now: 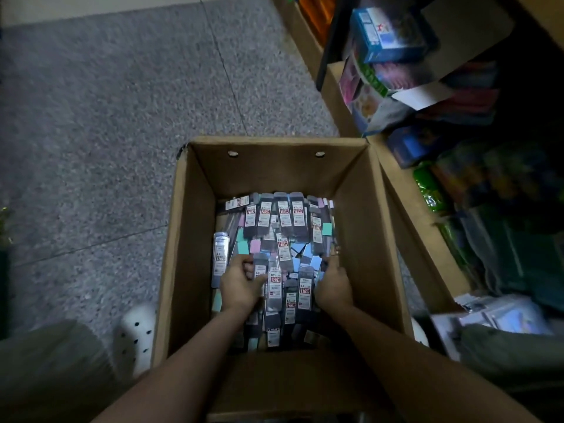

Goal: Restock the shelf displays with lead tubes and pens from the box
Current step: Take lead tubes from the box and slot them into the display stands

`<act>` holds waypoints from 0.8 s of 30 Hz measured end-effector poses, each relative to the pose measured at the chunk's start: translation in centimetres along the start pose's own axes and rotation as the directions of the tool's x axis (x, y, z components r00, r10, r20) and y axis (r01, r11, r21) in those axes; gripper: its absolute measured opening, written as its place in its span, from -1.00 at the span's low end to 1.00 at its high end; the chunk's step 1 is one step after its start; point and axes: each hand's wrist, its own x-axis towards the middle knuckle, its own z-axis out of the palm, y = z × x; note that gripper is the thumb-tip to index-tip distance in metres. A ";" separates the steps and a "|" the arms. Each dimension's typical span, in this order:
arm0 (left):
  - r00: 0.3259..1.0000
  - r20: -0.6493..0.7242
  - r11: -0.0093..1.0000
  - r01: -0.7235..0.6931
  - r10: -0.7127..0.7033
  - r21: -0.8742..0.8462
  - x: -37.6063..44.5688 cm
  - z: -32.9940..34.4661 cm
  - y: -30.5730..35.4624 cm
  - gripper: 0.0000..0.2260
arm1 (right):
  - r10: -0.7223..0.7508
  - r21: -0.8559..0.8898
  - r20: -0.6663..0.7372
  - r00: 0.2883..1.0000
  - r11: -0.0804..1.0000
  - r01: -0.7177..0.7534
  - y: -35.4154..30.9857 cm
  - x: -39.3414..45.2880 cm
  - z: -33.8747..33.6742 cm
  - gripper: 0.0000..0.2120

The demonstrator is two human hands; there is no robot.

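Gathering lead tubes (276, 282) from the box (189, 239): left hand (241, 285) had fingers curled round a few tubes just at its fingertips; right hand (332, 285) lay flat-fingered, pressing the pile's far side. Better to squeeze both hands toward each other, keep tubes parallel, lift a modest bundle. Loose ones between the palms would likely slip.

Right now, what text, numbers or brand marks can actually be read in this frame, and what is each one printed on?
"100": large red number on the labels of the lead tubes in the cardboard box.
"0.7": seems to head those same labels; small, so not certain.
Remaining label print: too small to read.
Blue carton on the shelf: print blurred, unreadable.
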 end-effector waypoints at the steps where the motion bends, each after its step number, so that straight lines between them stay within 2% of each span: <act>1: 1.000 -0.012 1.000 -0.018 0.018 -0.015 0.0 0.1 -0.1 -0.74 | 0.014 0.018 -0.022 1.000 1.000 -0.014 0.0 0.0 0.3 -0.55; 4: 0.995 -0.041 0.995 -0.096 0.095 -0.035 0.1 0.2 -0.1 -0.86 | 0.014 0.086 -0.072 0.997 0.996 -0.007 0.1 -0.3 0.8 -0.55; 7: 0.990 0.006 0.987 -0.142 0.143 -0.078 0.2 0.0 0.2 -0.95 | -0.033 0.145 -0.139 0.990 0.988 0.054 0.1 -0.9 0.3 -0.60; 11: 0.979 0.191 0.905 0.019 0.070 -0.425 -0.1 -0.3 2.1 -0.91 | -0.159 0.241 -0.226 0.961 0.947 0.213 -1.0 -1.8 -2.5 -0.69; 12: 0.971 0.231 0.879 0.051 0.068 -0.473 -0.1 -0.5 2.9 -0.91 | -0.192 0.277 -0.239 0.952 0.926 0.257 -1.6 -2.0 -3.7 -0.71; 14: 0.941 0.324 0.882 0.070 0.096 -0.465 -0.5 -1.5 4.9 -0.86 | -0.248 0.364 -0.253 0.935 0.871 0.329 -3.3 -2.5 -6.5 -0.76; 17: 0.854 0.485 0.901 0.046 0.189 -0.432 -2.0 -3.8 9.3 -0.66 | -0.285 0.570 -0.205 0.936 0.743 0.351 -5.7 -4.3 -11.4 -0.77; 19: 0.776 0.550 0.883 -0.019 0.309 -0.469 -3.5 -5.9 12.7 -0.64 | -0.350 0.658 -0.187 0.918 0.649 0.381 -6.9 -6.3 -14.9 -0.76; 22: 0.555 0.696 0.837 0.000 0.455 -0.547 -6.2 -9.6 17.6 -0.73 | -0.480 0.665 -0.218 0.850 0.564 0.490 -8.0 -10.1 -20.3 -0.79; 24: 0.458 0.738 0.827 0.013 0.495 -0.562 -8.2 -11.8 20.2 -0.77 | -0.534 0.778 -0.213 0.818 0.414 0.473 -8.3 -13.0 -23.3 -0.82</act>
